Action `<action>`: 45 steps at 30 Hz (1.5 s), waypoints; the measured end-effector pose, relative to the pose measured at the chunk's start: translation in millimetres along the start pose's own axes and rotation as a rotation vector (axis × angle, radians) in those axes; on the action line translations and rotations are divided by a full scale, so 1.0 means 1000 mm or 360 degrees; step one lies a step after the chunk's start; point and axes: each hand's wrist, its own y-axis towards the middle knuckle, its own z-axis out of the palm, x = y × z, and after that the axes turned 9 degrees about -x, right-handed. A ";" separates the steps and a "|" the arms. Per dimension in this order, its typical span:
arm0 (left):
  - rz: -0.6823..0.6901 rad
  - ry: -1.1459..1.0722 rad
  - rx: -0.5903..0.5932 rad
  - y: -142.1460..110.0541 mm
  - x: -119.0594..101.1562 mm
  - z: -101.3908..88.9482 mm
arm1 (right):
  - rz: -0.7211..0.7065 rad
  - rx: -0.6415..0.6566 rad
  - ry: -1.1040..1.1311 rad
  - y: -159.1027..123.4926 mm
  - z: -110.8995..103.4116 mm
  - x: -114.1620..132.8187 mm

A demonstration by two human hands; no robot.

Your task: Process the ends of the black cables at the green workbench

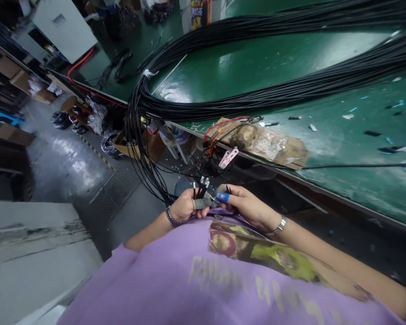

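Observation:
My left hand [189,204] is closed around several black cables [200,193], whose pale stripped ends point upward between its fingers. My right hand [241,202] is pinched close beside it, with blue tape wrapped on the thumb and greyish covers on some fingertips. Between the two hands shows a thin light-blue and whitish wire end [214,197], which the right fingers grip. The cables run from a large black cable bundle [140,97] that hangs over the table's end. Exactly where the right fingertips meet the wire is partly hidden.
The green table [341,131] carries the looped bundle and scattered cable scraps [372,133]. At its near edge lies a taped cardboard piece [274,146] with red and black leads. Below are a cardboard box [155,146] and a pink-white clip-like object [228,158]. A white surface [30,257] stands at left.

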 end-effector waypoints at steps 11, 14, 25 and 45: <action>0.0268 0.0252 -0.0339 -0.007 -0.001 0.004 | -0.0559 -0.0317 -0.0872 0.005 -0.010 -0.003; 0.0303 0.0243 -0.0491 -0.007 0.001 0.007 | -0.0830 -0.0361 -0.1204 -0.003 -0.013 -0.002; 0.0365 0.0286 -0.0601 -0.012 -0.003 0.015 | -0.0819 -0.0249 -0.1322 -0.014 -0.002 0.003; 0.0322 0.0252 -0.0491 -0.010 -0.002 0.010 | -0.1302 -0.0181 -0.1818 -0.014 -0.004 0.012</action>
